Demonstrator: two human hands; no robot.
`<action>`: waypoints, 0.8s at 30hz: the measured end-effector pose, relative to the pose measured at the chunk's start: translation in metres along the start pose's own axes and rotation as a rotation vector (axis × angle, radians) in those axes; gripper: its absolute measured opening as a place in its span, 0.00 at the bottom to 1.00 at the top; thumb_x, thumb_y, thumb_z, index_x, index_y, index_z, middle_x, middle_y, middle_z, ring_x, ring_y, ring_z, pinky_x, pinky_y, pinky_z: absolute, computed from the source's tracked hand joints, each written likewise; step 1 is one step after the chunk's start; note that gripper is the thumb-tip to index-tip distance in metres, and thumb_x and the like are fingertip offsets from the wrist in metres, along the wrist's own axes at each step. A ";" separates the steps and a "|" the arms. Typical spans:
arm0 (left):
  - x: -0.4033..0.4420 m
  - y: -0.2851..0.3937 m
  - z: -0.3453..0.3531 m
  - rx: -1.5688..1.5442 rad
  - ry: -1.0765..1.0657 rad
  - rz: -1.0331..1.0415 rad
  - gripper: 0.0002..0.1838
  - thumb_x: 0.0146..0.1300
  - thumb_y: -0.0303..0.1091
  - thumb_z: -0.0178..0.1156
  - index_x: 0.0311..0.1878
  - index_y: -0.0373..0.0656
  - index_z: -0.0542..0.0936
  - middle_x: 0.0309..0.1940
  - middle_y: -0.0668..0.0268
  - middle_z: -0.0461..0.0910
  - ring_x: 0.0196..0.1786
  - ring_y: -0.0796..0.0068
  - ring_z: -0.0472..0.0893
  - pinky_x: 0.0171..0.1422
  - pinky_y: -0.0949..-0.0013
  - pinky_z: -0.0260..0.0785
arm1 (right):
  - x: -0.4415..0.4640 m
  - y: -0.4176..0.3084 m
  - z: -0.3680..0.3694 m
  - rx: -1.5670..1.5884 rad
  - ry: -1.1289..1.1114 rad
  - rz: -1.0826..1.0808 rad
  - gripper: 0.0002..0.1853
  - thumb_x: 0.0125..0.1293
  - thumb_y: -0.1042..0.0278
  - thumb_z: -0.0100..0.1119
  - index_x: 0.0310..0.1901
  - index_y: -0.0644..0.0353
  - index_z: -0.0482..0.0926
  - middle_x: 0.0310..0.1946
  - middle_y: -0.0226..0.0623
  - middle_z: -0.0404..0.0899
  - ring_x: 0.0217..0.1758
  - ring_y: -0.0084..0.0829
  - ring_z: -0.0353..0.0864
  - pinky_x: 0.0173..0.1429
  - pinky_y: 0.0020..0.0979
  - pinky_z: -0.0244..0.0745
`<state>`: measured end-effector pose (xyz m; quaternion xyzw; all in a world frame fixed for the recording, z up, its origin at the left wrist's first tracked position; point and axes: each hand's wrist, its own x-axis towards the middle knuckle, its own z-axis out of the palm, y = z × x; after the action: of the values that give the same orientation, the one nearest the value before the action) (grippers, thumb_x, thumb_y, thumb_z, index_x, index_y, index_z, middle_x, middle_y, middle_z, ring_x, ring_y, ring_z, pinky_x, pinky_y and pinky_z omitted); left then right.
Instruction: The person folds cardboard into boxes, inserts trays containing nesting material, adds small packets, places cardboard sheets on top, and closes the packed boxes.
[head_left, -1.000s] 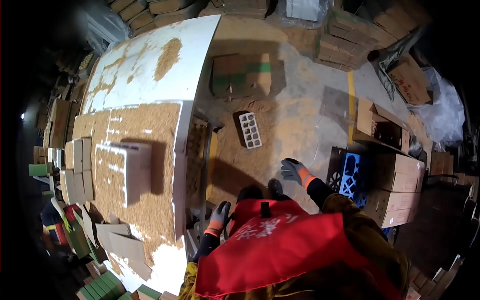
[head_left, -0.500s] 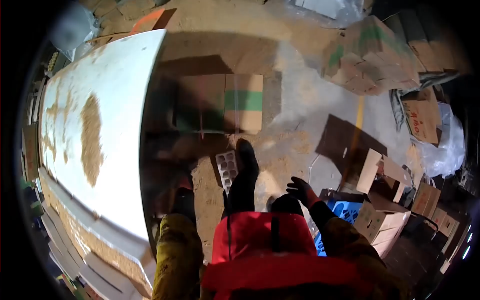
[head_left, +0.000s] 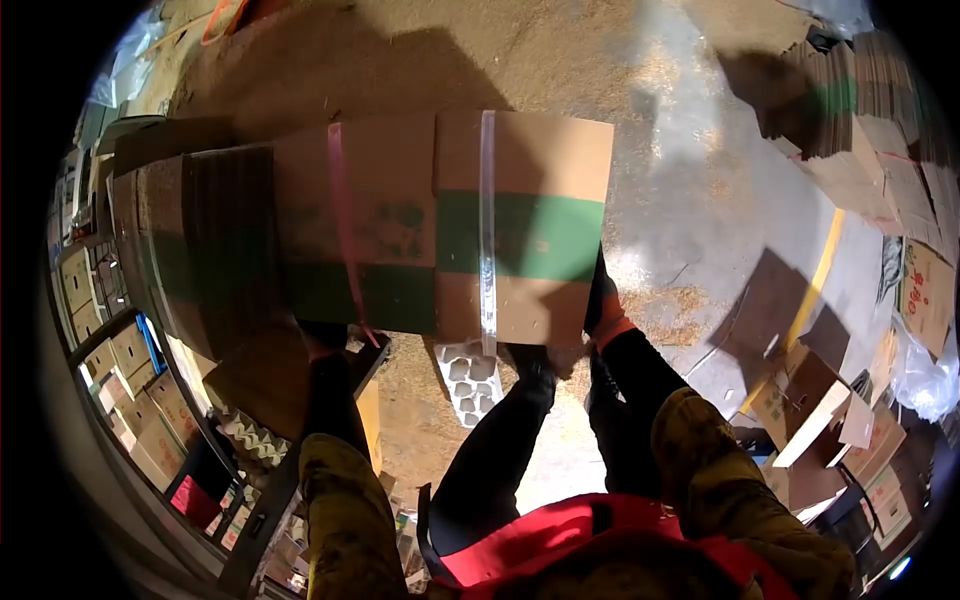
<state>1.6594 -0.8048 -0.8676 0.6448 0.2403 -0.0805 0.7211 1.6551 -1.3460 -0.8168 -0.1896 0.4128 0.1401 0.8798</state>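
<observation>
Cardboard bundle [head_left: 390, 190], 1, strapped; between right hand [head_left: 607, 315], clasping side edge, and left hand [head_left: 323, 340], at near edge, grip too shadowed to tell; wide spacing suits the load's breadth

Head view, single cam, worn on our head: we look fwd & steeply down over the red cloth apron [head_left: 560, 535] at bottom ctr. The brown-and-green strapped cardboard stack [head_left: 525, 235] lies nearer us than the grey, dusty floor [head_left: 690, 190]; wide FOV, dark curved margins.
</observation>
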 end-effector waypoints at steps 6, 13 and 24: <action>0.010 0.001 0.002 0.900 -0.187 0.197 0.21 0.68 0.40 0.50 0.60 0.42 0.69 0.57 0.60 0.73 0.61 0.68 0.70 0.67 0.63 0.61 | 0.020 0.000 -0.018 0.084 0.001 0.185 0.28 0.69 0.41 0.47 0.60 0.56 0.70 0.50 0.32 0.76 0.49 0.28 0.74 0.53 0.31 0.73; -0.093 0.056 0.101 -0.242 -0.009 -0.209 0.27 0.68 0.46 0.50 0.65 0.42 0.66 0.64 0.60 0.67 0.66 0.63 0.66 0.71 0.60 0.55 | 0.009 -0.068 0.023 -0.339 0.223 -0.021 0.27 0.70 0.43 0.46 0.59 0.57 0.71 0.50 0.34 0.77 0.50 0.30 0.75 0.54 0.32 0.73; -0.119 -0.019 0.103 -0.427 -0.114 -0.505 0.28 0.64 0.35 0.57 0.66 0.39 0.63 0.64 0.57 0.66 0.66 0.63 0.66 0.68 0.64 0.60 | 0.036 -0.166 0.058 -0.971 0.218 -0.333 0.26 0.71 0.45 0.45 0.59 0.57 0.70 0.50 0.34 0.77 0.50 0.30 0.75 0.54 0.31 0.73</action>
<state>1.5729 -0.9301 -0.8256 0.3936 0.3632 -0.2404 0.8096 1.7834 -1.4638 -0.7745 -0.6521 0.3537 0.1532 0.6529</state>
